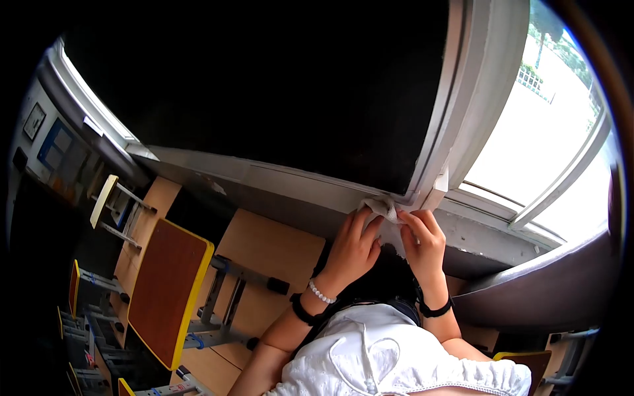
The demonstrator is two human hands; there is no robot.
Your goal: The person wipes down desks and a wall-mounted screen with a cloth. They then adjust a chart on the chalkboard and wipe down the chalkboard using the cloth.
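Note:
A crumpled, whitish cloth with a grey smudge is bunched between my two hands, close to the bottom corner of a dark panel's light frame. My left hand, with a beaded bracelet and black band at the wrist, has its fingers closed on the left part of the cloth. On the other side, my right hand pinches the cloth's right edge between thumb and fingers. A black band circles that wrist too. Whether the cloth touches the frame, I cannot tell.
Above the hands spreads the large dark panel. A bright window and its sill lie to the right, with a dark curtain-like surface below. Wooden desks and upturned chairs with yellow-edged seats stand at left.

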